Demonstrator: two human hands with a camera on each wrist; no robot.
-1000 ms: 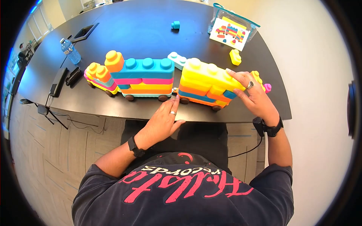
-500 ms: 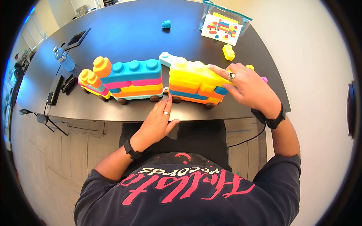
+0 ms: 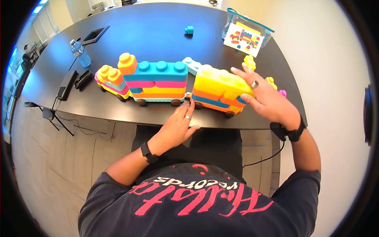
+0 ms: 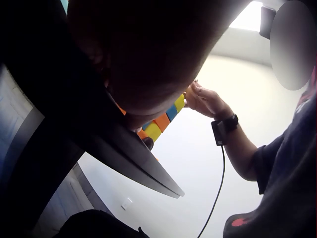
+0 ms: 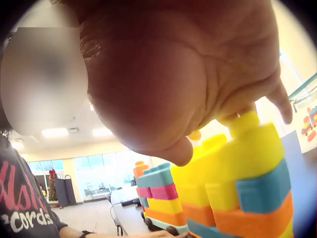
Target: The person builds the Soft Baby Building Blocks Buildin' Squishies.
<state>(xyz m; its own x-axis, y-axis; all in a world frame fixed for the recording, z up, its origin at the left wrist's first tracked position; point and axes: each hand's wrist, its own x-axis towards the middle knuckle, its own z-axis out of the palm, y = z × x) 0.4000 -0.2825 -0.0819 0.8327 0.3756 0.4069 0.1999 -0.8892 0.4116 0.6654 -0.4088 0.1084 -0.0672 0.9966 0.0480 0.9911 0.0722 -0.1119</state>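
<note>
A train of toy building blocks stands on wheels along the table's near edge. Its right car (image 3: pixel 211 83) is yellow on top with orange and blue layers. The middle car (image 3: pixel 162 74) has a teal top, and a smaller orange-studded car (image 3: pixel 111 81) stands at the left. My left hand (image 3: pixel 173 128) lies low with straight fingers, fingertips right at the joint between the middle and right cars. Over the right car's far right end is my right hand (image 3: pixel 270 98), its fingers extended and thumb beside the near face. The right wrist view shows its palm above the yellow studs (image 5: pixel 245 121).
Behind the cars lies a pale teal piece (image 3: pixel 192 65). A yellow block (image 3: pixel 249 62), a small teal block (image 3: pixel 189 30) and a clear bag (image 3: pixel 252 23) with a picture card (image 3: pixel 244 38) are farther back. A water bottle (image 3: pixel 81 54) and a black case (image 3: pixel 83 80) stand left.
The view shifted left, then back right. My right hand's fingers have lifted and straightened from the yellow car's top end. My left hand stays at the joint.
</note>
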